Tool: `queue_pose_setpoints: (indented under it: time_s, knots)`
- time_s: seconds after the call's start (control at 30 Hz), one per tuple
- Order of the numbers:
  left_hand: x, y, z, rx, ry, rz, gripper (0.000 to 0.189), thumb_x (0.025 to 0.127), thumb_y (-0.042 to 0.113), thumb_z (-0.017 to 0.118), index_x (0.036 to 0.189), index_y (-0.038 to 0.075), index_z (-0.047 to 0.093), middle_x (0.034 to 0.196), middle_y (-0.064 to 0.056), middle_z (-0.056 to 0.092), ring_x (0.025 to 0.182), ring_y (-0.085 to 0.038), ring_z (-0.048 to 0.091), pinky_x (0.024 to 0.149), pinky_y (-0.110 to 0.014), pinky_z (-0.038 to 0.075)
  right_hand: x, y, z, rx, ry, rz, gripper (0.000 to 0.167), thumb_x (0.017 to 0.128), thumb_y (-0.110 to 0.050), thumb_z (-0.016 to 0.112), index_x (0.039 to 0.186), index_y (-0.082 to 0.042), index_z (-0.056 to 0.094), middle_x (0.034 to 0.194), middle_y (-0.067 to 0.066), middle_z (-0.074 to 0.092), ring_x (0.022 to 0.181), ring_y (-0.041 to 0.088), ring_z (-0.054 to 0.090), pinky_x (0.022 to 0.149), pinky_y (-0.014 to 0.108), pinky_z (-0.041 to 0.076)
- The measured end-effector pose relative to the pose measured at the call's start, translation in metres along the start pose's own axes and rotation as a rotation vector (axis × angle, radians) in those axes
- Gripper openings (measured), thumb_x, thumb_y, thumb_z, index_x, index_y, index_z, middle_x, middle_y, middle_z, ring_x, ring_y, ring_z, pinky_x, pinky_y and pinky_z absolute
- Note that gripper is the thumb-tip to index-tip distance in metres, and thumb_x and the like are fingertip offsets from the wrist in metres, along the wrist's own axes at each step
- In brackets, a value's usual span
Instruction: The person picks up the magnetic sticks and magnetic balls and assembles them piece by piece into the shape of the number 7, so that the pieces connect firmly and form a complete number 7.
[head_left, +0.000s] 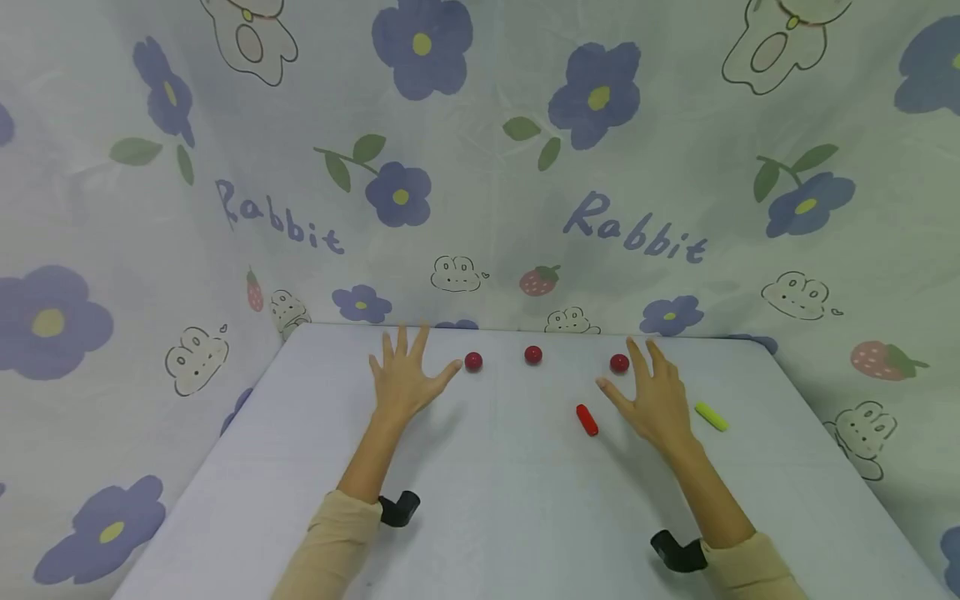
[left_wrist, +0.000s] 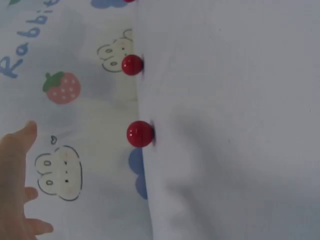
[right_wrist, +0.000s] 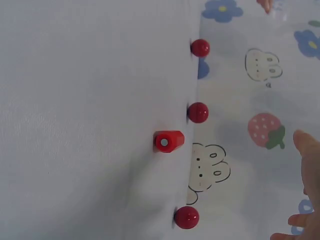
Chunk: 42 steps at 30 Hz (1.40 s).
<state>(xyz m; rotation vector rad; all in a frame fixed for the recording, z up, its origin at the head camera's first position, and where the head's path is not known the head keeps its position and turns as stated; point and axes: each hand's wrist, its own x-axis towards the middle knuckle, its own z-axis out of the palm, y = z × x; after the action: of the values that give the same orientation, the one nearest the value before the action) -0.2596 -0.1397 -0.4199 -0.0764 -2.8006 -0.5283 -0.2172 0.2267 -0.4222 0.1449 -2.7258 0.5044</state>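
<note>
My left hand is held over the left part of the white table with fingers spread and nothing in it. Its thumb points toward a dark red ball. Over the right side, my right hand also has its fingers apart and holds nothing. Close by its fingertips sits another red ball, and a third red ball lies between the hands. A short bright red stick lies left of the right hand; in the right wrist view its round end shows a pale centre. A yellow-green stick lies to that hand's right.
The white table reaches back to a hanging cloth printed with flowers, rabbits and strawberries, which also covers both sides. Black wrist mounts stick out near both sleeves. The balls stand near the table's back edge.
</note>
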Motion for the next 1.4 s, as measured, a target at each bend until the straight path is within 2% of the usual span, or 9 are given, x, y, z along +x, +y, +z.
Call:
queue_pose_setpoints:
  time_s: [0.2,0.5,0.73,0.97,1.2,1.4]
  knots:
    - [0.003,0.004,0.011,-0.03,-0.022,-0.014,0.09,0.078,0.072,0.05,0.148,0.02,0.029,0.152,-0.022,0.021,0.138,-0.047,0.015,0.103,-0.069,0.017,-0.003,-0.003,0.009,0.066,0.007,0.005,0.078,0.087,-0.051,0.058,0.144,-0.005,0.031,0.141,0.029,0.033,0.12,0.05,0.036,0.092,0.067,0.035]
    - [0.005,0.012,0.029,-0.097,-0.028,-0.023,0.087,0.078,0.071,0.052,0.146,0.019,0.034,0.148,-0.024,0.03,0.136,-0.046,0.024,0.102,-0.068,0.021,-0.01,-0.003,0.025,0.125,-0.032,0.029,0.077,0.086,-0.05,0.06,0.141,-0.002,0.035,0.133,0.028,0.042,0.116,0.045,0.042,0.088,0.062,0.043]
    - [0.008,0.018,0.04,-0.115,-0.042,-0.01,0.085,0.079,0.068,0.055,0.146,0.018,0.034,0.148,-0.023,0.031,0.135,-0.045,0.026,0.103,-0.066,0.023,-0.014,-0.001,0.035,0.205,-0.055,0.034,0.076,0.086,-0.049,0.062,0.14,-0.002,0.036,0.129,0.03,0.046,0.114,0.045,0.045,0.088,0.061,0.043]
    - [0.014,0.023,0.051,-0.106,-0.025,0.013,0.085,0.08,0.067,0.053,0.145,0.016,0.036,0.146,-0.025,0.034,0.132,-0.046,0.031,0.1,-0.065,0.029,-0.019,-0.002,0.042,0.243,-0.106,0.084,0.075,0.086,-0.046,0.062,0.142,-0.004,0.035,0.126,0.026,0.049,0.114,0.042,0.046,0.089,0.06,0.043]
    - [0.015,0.025,0.059,-0.123,-0.054,-0.009,0.083,0.081,0.065,0.053,0.146,0.017,0.034,0.146,-0.024,0.034,0.132,-0.046,0.031,0.1,-0.064,0.03,-0.022,-0.001,0.048,0.245,-0.096,0.062,0.071,0.085,-0.043,0.066,0.138,-0.001,0.041,0.12,0.026,0.053,0.109,0.042,0.05,0.088,0.058,0.044]
    - [0.021,0.022,0.065,-0.13,-0.039,0.005,0.082,0.082,0.063,0.054,0.145,0.014,0.036,0.144,-0.025,0.037,0.13,-0.046,0.036,0.099,-0.061,0.034,-0.02,0.001,0.054,0.267,-0.079,0.042,0.066,0.084,-0.039,0.068,0.132,0.002,0.047,0.116,0.026,0.056,0.107,0.041,0.052,0.089,0.057,0.044]
